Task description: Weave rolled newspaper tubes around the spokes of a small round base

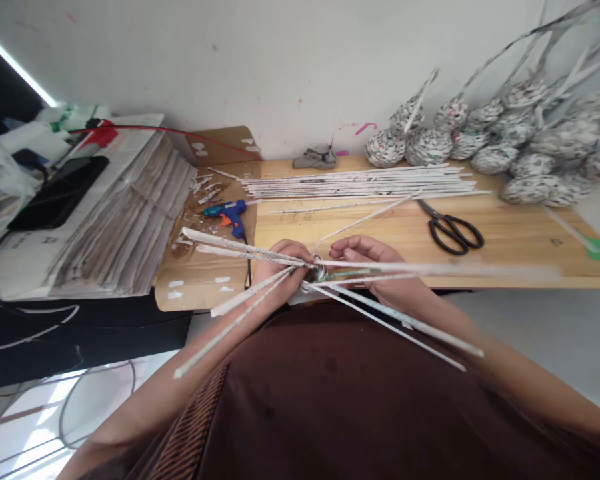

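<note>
In the head view, a small woven piece of rolled newspaper (320, 271) is held in front of my body at the table's near edge. Several thin paper tubes fan out from it to both sides. My left hand (286, 261) is closed around its left side, with tubes lying across the fingers. Beside the right side, my right hand (373, 259) has loosely curled fingers, and nothing is plainly gripped between them. A long paper tube (410, 267), blurred at its far end, crosses in front of that palm. One more tube (367, 217) slants up over the tabletop.
Behind lies a row of paper tubes (355, 184). Black-handled scissors (455, 231) are at right, a blue glue gun (233, 215) on cardboard at left. Woven paper balls (495, 160) are piled back right. Newspaper stacks (125, 213) with a phone (60, 190) stand far left.
</note>
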{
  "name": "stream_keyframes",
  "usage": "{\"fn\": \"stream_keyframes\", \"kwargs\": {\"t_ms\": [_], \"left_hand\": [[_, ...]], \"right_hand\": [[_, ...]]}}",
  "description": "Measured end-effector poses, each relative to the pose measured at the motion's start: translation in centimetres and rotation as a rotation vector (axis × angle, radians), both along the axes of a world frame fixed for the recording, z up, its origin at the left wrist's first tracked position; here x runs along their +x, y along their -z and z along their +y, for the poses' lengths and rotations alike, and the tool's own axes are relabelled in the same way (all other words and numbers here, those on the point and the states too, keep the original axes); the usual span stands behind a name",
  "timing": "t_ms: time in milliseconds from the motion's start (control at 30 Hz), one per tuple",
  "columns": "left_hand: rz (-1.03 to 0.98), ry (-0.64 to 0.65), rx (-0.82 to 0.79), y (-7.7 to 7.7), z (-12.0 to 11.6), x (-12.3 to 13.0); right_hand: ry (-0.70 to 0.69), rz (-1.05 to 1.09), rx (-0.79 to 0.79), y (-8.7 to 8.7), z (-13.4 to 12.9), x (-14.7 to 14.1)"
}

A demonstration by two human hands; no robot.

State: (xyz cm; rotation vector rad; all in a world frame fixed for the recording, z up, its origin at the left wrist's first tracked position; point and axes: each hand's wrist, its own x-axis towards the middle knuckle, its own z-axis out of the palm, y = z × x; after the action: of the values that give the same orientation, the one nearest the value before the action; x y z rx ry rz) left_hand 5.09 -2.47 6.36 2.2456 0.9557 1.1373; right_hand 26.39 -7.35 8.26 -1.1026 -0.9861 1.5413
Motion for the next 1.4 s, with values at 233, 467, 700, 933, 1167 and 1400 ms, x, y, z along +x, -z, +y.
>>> {"fn": "stream_keyframes", "kwargs": {"t_ms": [233, 467, 700, 933, 1167, 1400], "left_hand": [[-0.05, -0.022, 0.048, 0.8, -0.3, 0.0], [-0.004, -0.031, 0.078, 0.6, -0.3, -0.2], [0.01, -0.043, 0.157, 0.4, -0.5, -0.4], [0.038, -0.058, 0.204, 0.8, -0.5, -0.6], [0.025, -0.084, 0.252, 1.1, -0.6, -0.3], [0.048, -0.056, 0.304, 0.6, -0.9, -0.3]], "right_hand": [[0.029, -0.005, 0.017, 0.5, 0.1, -0.5], [-0.243, -0.156, 0.191, -1.3, -0.5, 0.1], [-0.133, -0.18, 0.103, 0.5, 0.4, -0.1], [-0.049, -0.184, 0.014, 0.8, 1.0, -1.3], [0.028, 0.048, -0.135, 1.4, 1.9, -2.3], [0.14, 0.006, 0.056, 1.5, 2.9, -3.9]]}}
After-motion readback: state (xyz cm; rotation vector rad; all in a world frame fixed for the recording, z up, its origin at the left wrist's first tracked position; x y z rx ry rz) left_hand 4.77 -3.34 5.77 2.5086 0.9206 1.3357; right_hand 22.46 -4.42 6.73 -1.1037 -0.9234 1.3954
